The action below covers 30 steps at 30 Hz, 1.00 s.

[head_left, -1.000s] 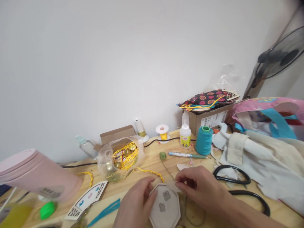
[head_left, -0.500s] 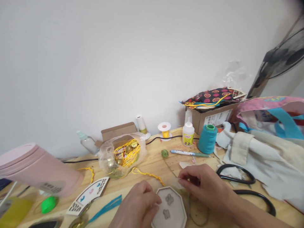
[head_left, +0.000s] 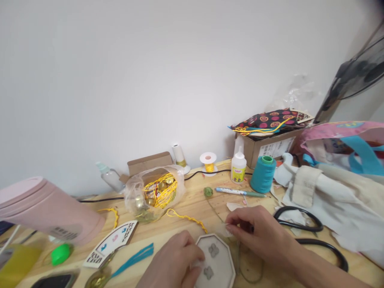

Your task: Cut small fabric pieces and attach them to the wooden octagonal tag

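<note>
An octagonal white dish with two grey flower-shaped pieces in it lies at the bottom centre. Over its left edge is my left hand, thumb and fingers pinched around something small and whitish that I cannot make out. My right hand is closed in a pinch just beyond the dish's upper right side, beside a scrap of clear film. What its fingertips hold is unclear. Thin olive cord runs from a small green ball toward these fingertips, and a cord loop lies below the hand.
Black-handled scissors lie under and beside my right forearm. Behind stand a glue bottle, a teal thread cone and a yellow thread spool. Leftward are a bag of bells and cords, a fan-shaped card and a pink tumbler.
My left hand has shifted slightly at the dish edge, and a whitish bit now shows at its fingertips. The lower flower piece sits a little differently. My right hand stays nearly still.
</note>
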{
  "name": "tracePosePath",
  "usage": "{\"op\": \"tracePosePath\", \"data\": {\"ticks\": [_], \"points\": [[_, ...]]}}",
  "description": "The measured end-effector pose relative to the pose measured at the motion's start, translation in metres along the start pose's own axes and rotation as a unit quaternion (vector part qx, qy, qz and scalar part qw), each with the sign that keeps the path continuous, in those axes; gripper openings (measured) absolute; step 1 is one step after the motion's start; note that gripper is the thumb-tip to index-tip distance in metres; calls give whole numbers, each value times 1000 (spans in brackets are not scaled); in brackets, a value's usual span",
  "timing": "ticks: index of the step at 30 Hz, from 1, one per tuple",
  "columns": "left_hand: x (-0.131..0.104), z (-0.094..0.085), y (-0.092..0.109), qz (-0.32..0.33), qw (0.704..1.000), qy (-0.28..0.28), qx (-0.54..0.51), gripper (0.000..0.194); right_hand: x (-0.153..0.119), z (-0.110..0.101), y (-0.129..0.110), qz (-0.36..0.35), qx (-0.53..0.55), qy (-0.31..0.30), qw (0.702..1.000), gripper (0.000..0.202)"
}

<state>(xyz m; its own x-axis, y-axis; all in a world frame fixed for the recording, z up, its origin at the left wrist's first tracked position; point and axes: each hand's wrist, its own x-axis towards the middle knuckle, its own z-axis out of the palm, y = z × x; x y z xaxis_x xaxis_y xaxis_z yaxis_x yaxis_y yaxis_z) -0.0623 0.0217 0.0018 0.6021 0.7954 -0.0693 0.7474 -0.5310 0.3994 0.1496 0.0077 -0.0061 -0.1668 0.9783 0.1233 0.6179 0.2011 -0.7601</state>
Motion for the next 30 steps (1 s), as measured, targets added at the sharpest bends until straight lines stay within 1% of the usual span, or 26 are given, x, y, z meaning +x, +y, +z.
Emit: {"op": "tracePosePath", "data": {"ticks": [2, 4, 8, 10, 12, 16, 20, 25, 28, 30], "points": [[-1, -3, -3, -25, 998, 34, -45, 24, 0, 0, 0, 6, 18, -2, 1000, 14], [-1, -5, -4, -54, 994, 47, -77, 23, 0, 1, 0, 15, 42, -3, 999, 14], [1, -6, -3, -131, 986, 18, -99, 19, 2, 3, 2, 37, 123, -20, 992, 14], [3, -4, -1, -151, 983, 4, -108, 17, 2, 5, 3, 49, 172, -34, 983, 16], [5, -3, 2, -157, 981, 0, -114, 14, 3, 5, 4, 61, 215, -44, 974, 16], [4, -1, 7, -177, 977, 16, -116, 12, 4, 6, 5, 84, 266, -47, 959, 17], [2, 1, 8, -186, 977, 35, -99, 12, 4, 6, 6, 87, 287, -38, 953, 16], [1, 2, 6, -185, 978, 16, -92, 11, 5, 7, 6, 88, 294, -40, 951, 14], [2, 1, 5, -174, 982, 50, -59, 11, 5, 7, 6, 89, 296, -42, 950, 13], [2, -1, 6, -151, 985, 66, -59, 13, 5, 7, 5, 89, 300, -43, 949, 13]]}}
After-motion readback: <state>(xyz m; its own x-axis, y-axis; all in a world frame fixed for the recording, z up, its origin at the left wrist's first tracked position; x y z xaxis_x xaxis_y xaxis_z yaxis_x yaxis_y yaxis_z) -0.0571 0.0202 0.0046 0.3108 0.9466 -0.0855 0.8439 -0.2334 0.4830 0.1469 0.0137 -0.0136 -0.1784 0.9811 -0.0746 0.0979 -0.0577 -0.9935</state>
